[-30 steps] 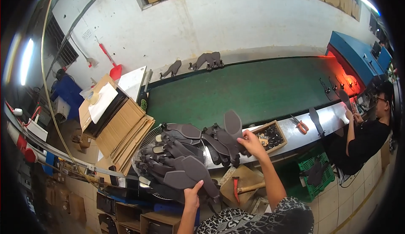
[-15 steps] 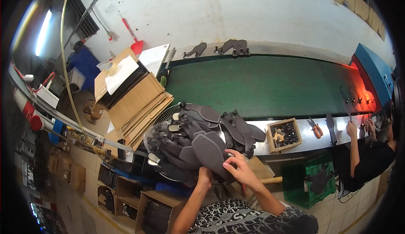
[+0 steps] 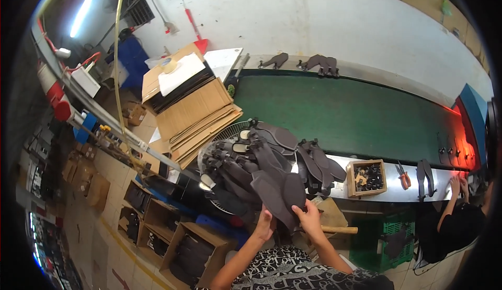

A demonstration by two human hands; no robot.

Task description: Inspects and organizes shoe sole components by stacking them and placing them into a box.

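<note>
Two dark grey, flat, paddle-shaped pads are in front of me, overlapping, their broad rounded ends upward; I cannot name their kind. My right hand (image 3: pixel 309 218) pinches the lower edge of the right-hand pad (image 3: pixel 294 189), thumb in front. My left hand (image 3: pixel 265 227) is closed at the lower left side of the other pad (image 3: pixel 270 189), its fingers partly hidden. Just beyond lies a heap of similar pads (image 3: pixel 230 172) with black fittings, a few showing cream ovals, in a round wire basket (image 3: pixel 209 149). More pads (image 3: pixel 319 167) lie to its right.
A wooden box (image 3: pixel 351 181) of small black parts, orange-handled pliers (image 3: pixel 404 180) and another pair of pads (image 3: pixel 425 177) lie along the metal ledge. Behind runs a green conveyor belt (image 3: pixel 334 112). Flattened cardboard (image 3: pixel 196 117) stands left; a co-worker (image 3: pixel 460 217) sits right.
The view has swung left, so things sit further right. A second pad now shows beside the first between my hands. The co-worker's hands have moved nearer the ledge, where a second pad lies.
</note>
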